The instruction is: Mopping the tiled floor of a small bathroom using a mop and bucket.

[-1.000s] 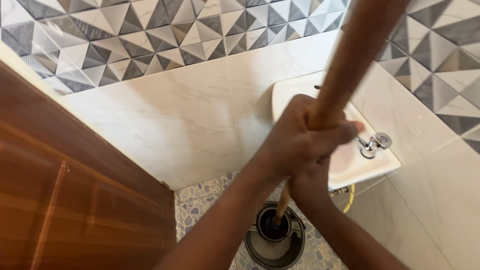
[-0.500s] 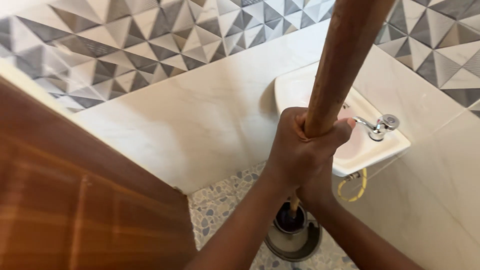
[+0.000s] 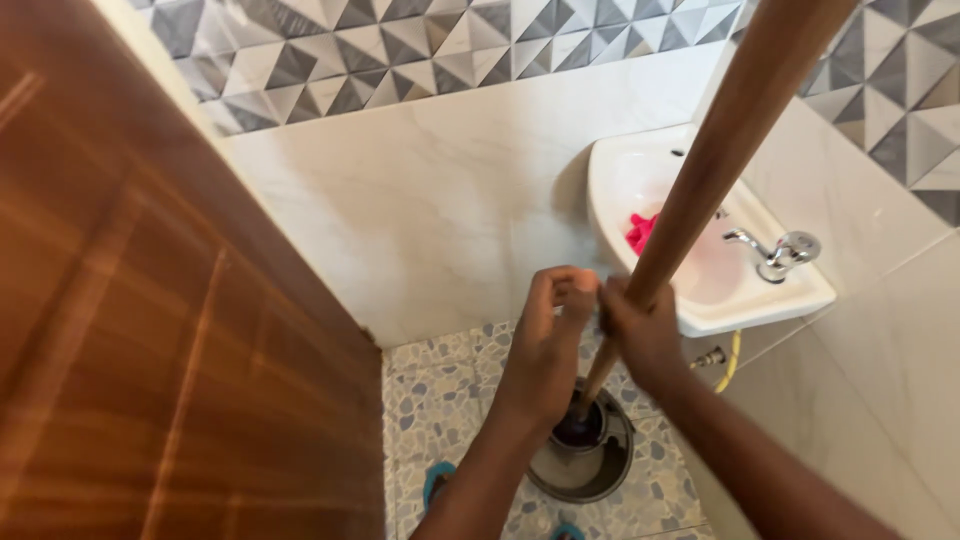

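So the long brown wooden pole (image 3: 735, 130) is smooth and round, slanting down from the top right into a dark round bucket (image 3: 583, 450) on the pebble-patterned floor (image 3: 440, 410), just below the white sink (image 3: 700, 240). Right hand (image 3: 640, 335) is clenched around the pole in front of the sink – the left hand (image 3: 550, 335) sits right beside it, fingers curled, but I can't tell if it's actually gripping. Half a second ago both hands were stacked tight on the pole; now they're side by side and lower, and a pink cloth (image 3: 640, 232) shows in the sink.
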